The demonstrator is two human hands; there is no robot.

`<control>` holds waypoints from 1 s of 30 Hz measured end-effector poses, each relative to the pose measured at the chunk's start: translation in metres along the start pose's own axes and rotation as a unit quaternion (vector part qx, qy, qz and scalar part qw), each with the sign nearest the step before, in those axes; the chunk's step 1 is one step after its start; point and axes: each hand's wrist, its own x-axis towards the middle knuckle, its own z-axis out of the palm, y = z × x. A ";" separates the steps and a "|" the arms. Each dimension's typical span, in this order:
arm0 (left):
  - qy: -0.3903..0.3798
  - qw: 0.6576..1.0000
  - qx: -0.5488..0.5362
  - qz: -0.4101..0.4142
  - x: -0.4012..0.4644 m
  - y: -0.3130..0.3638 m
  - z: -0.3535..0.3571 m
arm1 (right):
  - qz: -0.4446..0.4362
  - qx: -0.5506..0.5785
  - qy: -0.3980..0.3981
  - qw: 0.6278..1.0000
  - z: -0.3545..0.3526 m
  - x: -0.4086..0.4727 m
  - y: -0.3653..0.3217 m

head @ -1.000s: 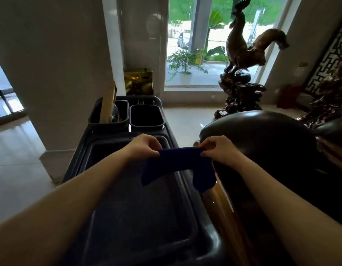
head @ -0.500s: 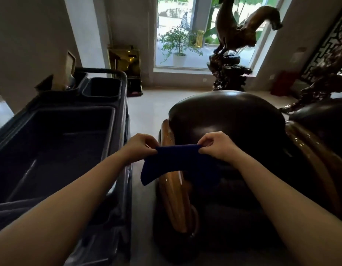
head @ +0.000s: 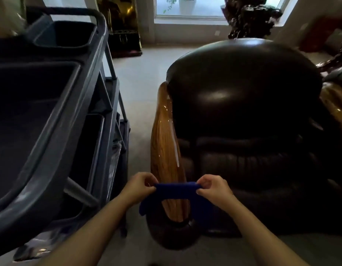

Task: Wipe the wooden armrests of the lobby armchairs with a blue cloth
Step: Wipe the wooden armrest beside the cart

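Note:
A blue cloth [head: 176, 191] is stretched between my two hands, its ends hanging down. My left hand [head: 140, 186] pinches its left end and my right hand [head: 213, 190] pinches its right end. The cloth hangs just above the near end of a glossy wooden armrest [head: 165, 143] on the left side of a dark leather armchair [head: 243, 104]. A second wooden armrest [head: 337, 110] shows at the chair's right edge. I cannot tell whether the cloth touches the wood.
A dark grey cleaning cart [head: 51, 116] with bins and lower shelves stands close on the left. A strip of pale tiled floor [head: 139, 89] runs between cart and chair. A dark carved sculpture [head: 250, 18] and a window stand behind the chair.
The view has swung from the cart to the armchair and tilted down. Both hands, still holding the cloth, have come down toward the near end of the left armrest.

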 end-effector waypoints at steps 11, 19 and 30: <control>0.023 0.999 0.025 -0.032 0.148 -0.078 0.060 | -0.008 -0.006 -0.041 0.999 0.050 0.175 0.077; 0.286 0.933 0.194 0.100 0.155 -0.088 0.131 | -0.151 -0.106 0.244 0.952 0.124 0.167 0.113; 0.254 0.940 0.224 0.045 0.189 -0.112 0.181 | -0.185 -0.073 0.157 0.967 0.170 0.203 0.128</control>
